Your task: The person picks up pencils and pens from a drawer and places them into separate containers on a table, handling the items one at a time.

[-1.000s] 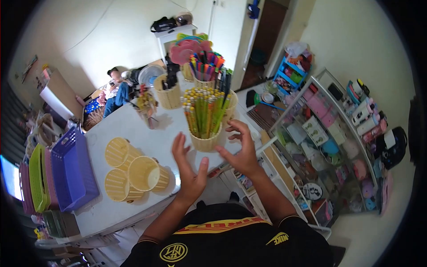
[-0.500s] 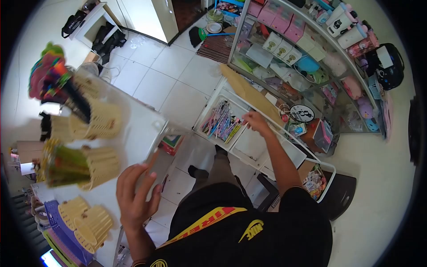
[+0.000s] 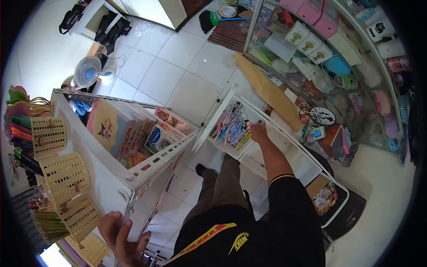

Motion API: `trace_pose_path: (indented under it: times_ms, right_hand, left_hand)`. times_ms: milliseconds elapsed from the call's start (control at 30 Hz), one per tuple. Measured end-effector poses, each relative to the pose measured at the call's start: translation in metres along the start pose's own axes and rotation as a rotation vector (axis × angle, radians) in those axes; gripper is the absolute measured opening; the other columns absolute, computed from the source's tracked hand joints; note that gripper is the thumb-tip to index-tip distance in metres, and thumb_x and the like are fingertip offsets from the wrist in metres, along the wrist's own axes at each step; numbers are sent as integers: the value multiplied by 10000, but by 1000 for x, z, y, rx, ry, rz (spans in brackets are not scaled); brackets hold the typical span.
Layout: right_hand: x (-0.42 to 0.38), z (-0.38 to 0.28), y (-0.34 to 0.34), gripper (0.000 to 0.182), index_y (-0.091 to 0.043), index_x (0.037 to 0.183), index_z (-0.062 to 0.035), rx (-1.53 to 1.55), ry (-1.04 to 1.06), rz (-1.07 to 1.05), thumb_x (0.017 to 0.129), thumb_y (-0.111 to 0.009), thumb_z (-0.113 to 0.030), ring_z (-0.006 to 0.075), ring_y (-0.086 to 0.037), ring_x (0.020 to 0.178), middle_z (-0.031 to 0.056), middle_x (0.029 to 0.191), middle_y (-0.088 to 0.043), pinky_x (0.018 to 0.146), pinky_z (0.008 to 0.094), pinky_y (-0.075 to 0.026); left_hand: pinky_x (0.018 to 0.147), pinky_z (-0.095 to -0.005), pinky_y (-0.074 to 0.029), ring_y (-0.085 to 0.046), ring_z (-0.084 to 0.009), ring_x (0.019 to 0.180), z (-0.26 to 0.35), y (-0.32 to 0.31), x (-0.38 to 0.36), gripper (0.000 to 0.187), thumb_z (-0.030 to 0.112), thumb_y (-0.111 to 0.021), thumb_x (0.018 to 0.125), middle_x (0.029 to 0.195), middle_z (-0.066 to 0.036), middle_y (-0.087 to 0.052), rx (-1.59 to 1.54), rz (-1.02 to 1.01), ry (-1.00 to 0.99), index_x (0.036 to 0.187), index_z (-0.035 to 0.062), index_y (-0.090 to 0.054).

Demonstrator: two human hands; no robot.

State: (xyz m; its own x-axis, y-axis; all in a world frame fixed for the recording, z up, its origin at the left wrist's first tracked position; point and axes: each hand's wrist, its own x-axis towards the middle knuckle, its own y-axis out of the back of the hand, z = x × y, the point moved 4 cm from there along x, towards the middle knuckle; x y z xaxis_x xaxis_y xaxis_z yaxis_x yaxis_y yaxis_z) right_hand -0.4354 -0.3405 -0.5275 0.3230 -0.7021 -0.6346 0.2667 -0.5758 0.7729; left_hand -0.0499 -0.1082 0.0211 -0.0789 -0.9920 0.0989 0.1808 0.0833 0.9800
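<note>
Two hands work far apart across a cluttered shop floor. Largest in view, the white counter (image 3: 104,175) fills the left side, with books (image 3: 118,129) stacked on its shelf underneath and woven cream baskets (image 3: 64,178) standing in a row along its top, the nearest ones holding pencils (image 3: 46,221) and the farther ones markers (image 3: 20,129). To the right and farther off, a glass display case (image 3: 320,58) runs along the floor, packed with boxes and toys. Between the two stands a low white rack (image 3: 267,147), its tray full of coloured pens (image 3: 231,127). The left hand (image 3: 119,236) rests at the near corner of the counter, its fingers (image 3: 129,229) spread apart and laid against the edge, gripping nothing else; the closest basket sits just to its left. The right hand (image 3: 259,132) reaches down into the rack, touching the right end of the pen pile; whether its fingers are closed on a pen I cannot tell, since the hand is small and seen from behind.
</note>
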Motion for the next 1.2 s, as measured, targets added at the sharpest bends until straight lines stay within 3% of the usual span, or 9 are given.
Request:
trace_pose_path:
  times_ms: [133,233,433,500,600,700,933,1200]
  right_hand:
    - [4,4,-2,242,-695,1042,-96,46,10,-19,815,-685,-182,281,-589,1114,79,1045,-692,929,484,-408]
    - [7,6,-2,190,-698,994,-110,53,40,139,807,-670,-122,285,-624,1050,87,986,-707,906,480,-427]
    - [2,3,-2,197,-692,1014,-109,133,55,252,822,-650,-102,300,-606,1087,104,1068,-674,897,487,-464]
    - [0,-1,-5,272,-664,1100,-84,154,169,228,835,-608,-104,307,-590,1108,135,1107,-644,900,491,-457]
    - [-3,-4,-17,253,-664,1090,-77,44,230,277,859,-565,-107,306,-593,1100,139,1125,-634,892,487,-463]
    - [6,-2,-29,231,-673,1060,-75,45,200,156,869,-555,-129,310,-599,1084,151,1152,-619,903,497,-456]
    - [15,-1,-49,232,-665,1071,-71,-80,227,142,881,-552,-140,304,-548,1165,167,1190,-596,950,506,-422]
    - [18,-2,-49,263,-656,1114,-81,-183,266,40,869,-578,-138,285,-513,1201,125,1242,-574,955,516,-411]
  left_hand:
    - [920,-549,-441,-513,-409,1141,-1,1,0,584,489,-733,853,1297,-226,-498,24,24,13,1251,99,-561]
    - [910,-551,-438,-511,-406,1137,-1,2,1,591,512,-725,853,1285,-220,-498,53,17,1,1243,99,-562]
    - [904,-551,-436,-502,-402,1135,-1,3,-1,602,537,-729,843,1267,-212,-494,70,-1,13,1220,95,-572]
    - [903,-551,-436,-500,-402,1134,0,3,0,607,546,-732,837,1264,-210,-492,86,-4,0,1212,94,-577]
    - [890,-547,-443,-499,-400,1132,0,2,-3,623,563,-743,822,1257,-208,-491,94,-12,24,1200,93,-587]
    - [879,-541,-452,-500,-402,1132,-1,3,-5,634,572,-751,810,1253,-207,-490,78,5,50,1191,90,-593]
    - [875,-538,-453,-501,-403,1125,0,2,-3,638,583,-752,803,1247,-210,-491,104,7,33,1160,74,-607]
    - [873,-545,-451,-506,-392,1101,3,1,0,645,584,-763,789,1236,-206,-493,119,10,19,1148,70,-614]
